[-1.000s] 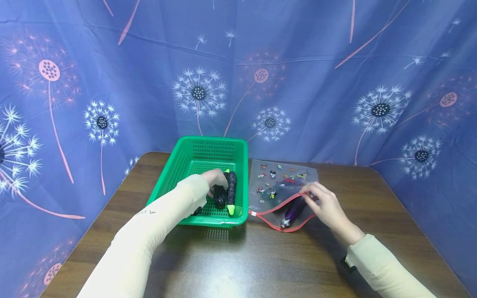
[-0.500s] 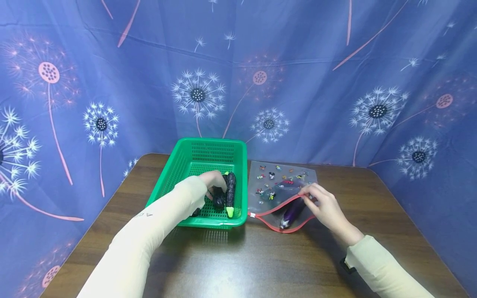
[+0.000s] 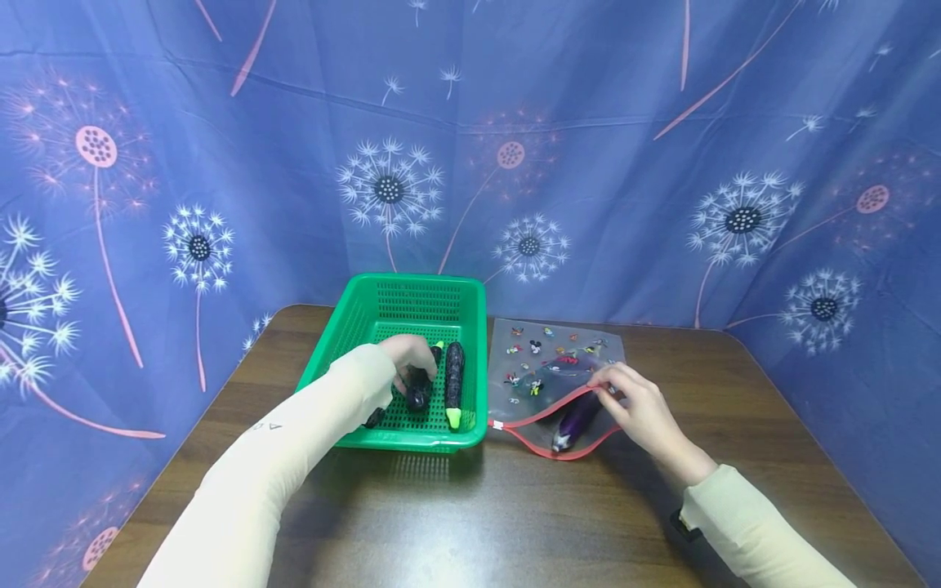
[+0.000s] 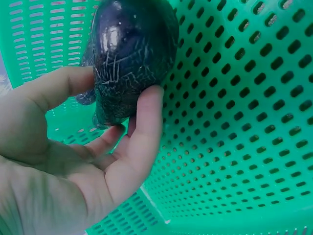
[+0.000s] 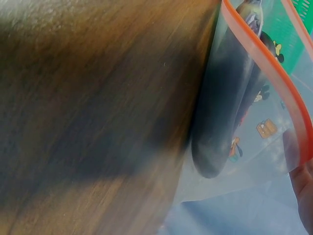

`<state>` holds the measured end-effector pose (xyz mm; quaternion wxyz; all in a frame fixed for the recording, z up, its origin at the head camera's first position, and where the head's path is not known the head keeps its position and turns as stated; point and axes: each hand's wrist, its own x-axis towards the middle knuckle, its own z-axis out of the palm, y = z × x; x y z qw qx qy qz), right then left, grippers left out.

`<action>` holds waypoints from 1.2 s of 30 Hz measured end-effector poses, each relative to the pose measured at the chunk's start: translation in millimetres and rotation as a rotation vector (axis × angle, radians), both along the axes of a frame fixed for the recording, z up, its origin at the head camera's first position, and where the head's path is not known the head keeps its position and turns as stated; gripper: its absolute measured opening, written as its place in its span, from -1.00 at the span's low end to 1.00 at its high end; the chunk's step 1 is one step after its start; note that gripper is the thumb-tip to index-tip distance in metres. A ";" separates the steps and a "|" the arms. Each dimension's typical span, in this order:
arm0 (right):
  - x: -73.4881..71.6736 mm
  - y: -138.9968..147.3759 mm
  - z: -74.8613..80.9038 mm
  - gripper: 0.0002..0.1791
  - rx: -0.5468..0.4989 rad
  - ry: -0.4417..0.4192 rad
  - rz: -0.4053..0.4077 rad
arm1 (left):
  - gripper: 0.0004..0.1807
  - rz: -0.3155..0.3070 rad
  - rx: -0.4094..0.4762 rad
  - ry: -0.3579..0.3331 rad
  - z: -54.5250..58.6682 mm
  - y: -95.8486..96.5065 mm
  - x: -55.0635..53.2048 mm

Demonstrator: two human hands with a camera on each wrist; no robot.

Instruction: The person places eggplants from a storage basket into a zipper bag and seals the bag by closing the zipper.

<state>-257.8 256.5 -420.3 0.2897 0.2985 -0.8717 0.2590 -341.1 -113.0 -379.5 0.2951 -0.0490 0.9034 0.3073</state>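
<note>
My left hand (image 3: 413, 353) is inside the green basket (image 3: 479, 359), gripping a dark, glossy eggplant (image 4: 132, 54) between thumb and fingers. The eggplant's rounded end points away from the palm in the left wrist view. To its right lies a long black vegetable with a bright green end (image 3: 454, 384), apart from the fingers. With thumb and fingertips, my right hand (image 3: 638, 408) pinches the red-edged rim of a clear zip bag (image 3: 507, 339) printed with small cartoon figures. The bag's mouth gapes, and a purple eggplant (image 3: 577, 420) lies inside, its pale stem end towards the opening.
Another dark piece (image 3: 375, 418) lies in the basket near my left sleeve (image 3: 294, 445). A green tip (image 3: 438, 349) shows beyond the left hand. Basket and bag lie side by side on the wooden table (image 3: 456, 523), before a blue dandelion-print cloth (image 3: 588, 122).
My left hand has shifted a little left with the eggplant, widening the gap to the long black vegetable. The right hand stays at the bag's rim.
</note>
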 end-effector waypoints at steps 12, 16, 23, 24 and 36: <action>0.7 -0.5 0.8 -0.70 -0.005 0.007 0.010 | -0.37 0.025 0.076 -0.052 11.8 -4.0 2.8; 0.7 -0.4 0.7 -0.71 -0.004 0.009 0.015 | -0.26 0.023 0.080 -0.043 10.0 -8.4 0.6; 0.4 0.4 1.4 -0.71 -0.008 0.017 0.022 | -0.30 -0.026 0.068 0.002 17.7 -12.0 6.2; 0.5 0.4 1.6 -0.71 -0.009 0.016 0.022 | -0.29 -0.029 0.069 0.008 18.9 -12.1 7.3; 1.9 -0.2 1.8 -0.70 -0.002 0.014 0.011 | -0.27 -0.077 0.046 0.064 33.1 -10.1 11.8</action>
